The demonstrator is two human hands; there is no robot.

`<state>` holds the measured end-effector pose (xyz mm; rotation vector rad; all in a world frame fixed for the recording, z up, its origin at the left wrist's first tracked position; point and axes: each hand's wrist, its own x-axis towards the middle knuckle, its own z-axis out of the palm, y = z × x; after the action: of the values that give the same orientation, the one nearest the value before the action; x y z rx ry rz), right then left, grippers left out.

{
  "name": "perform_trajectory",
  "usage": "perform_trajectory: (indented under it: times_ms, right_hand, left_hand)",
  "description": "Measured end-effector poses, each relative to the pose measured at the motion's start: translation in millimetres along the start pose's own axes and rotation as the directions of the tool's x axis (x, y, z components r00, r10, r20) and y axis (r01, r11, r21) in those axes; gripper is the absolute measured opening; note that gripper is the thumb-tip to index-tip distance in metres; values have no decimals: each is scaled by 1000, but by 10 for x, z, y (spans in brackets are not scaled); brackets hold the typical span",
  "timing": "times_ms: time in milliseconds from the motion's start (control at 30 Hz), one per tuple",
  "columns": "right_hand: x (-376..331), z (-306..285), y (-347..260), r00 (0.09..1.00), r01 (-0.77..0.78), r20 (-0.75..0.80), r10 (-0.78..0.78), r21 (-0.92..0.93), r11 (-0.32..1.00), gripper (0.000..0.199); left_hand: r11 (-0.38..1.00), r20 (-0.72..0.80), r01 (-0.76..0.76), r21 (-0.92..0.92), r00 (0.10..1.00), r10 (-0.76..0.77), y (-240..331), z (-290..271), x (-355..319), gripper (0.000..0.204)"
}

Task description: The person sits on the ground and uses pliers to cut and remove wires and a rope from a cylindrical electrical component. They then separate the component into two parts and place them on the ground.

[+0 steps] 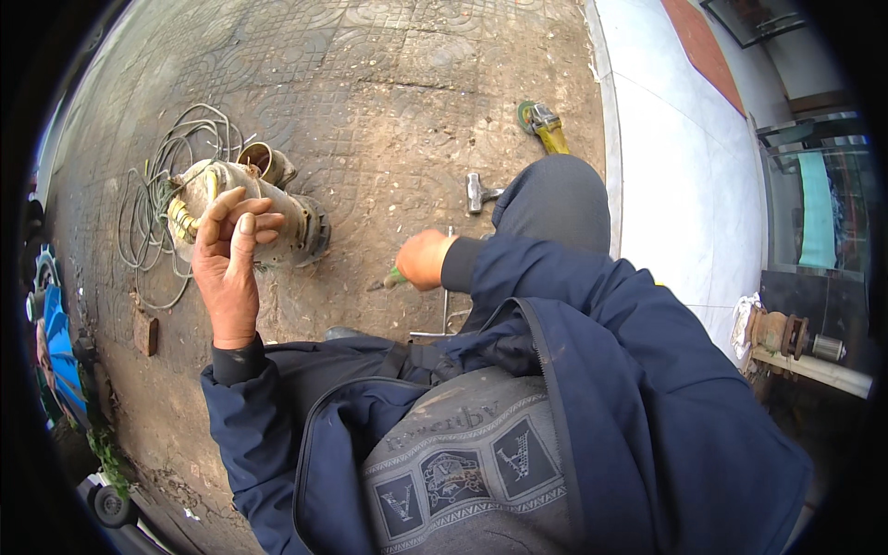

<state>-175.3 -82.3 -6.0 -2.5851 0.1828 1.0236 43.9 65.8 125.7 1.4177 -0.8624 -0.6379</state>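
My left hand is raised in front of a worn, dirty pump, thumb up and fingers loosely bent. Nothing shows between those fingers; whether they touch the pump, I cannot tell. The pump lies on its side, with a round open outlet on its far side and yellow wrapping where its cable leaves. My right hand is closed around a green-handled tool with a short dark tip pointing left. Its kind is mostly hidden by the fist. Beside that hand, a thin L-shaped metal bar lies on the ground.
Loops of grey cable spread left of the pump. A hammer and a yellow angle grinder lie near my right knee. A small brown block sits at left. A white tiled ledge borders the right, with rusty parts beyond.
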Motion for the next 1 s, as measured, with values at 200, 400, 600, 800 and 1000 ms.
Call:
perform_trajectory:
  times_ms: [200, 400, 600, 800, 1000]
  right_hand:
    - [-396, -909, 391, 969, -83, -240, 52, -117, 990, 26]
    - [-516, -1048, 1068, 865, -238, -470, 175, -77, 968, 20]
    - [-392, -969, 1264, 908, -218, -358, 215, 33, 975, 29]
    - [-408, -1007, 1047, 957, -183, -223, 185, 33, 983, 36]
    - [-430, -1029, 910, 966, -203, -168, 197, -21, 979, 37]
  left_hand:
    - [999, -58, -23, -42, 998, 21, 39, -121, -88, 34]
    - [991, -248, -128, -34, 962, 116, 26, -243, -116, 31]
    - [924, -543, -346, 163, 751, 376, 242, -919, 2, 24]
    - [770, -241, -274, 577, 843, 481, 288, -1227, 278, 35]
    - [274, 356, -466, 841, 859, 368, 211, -1202, 584, 46]
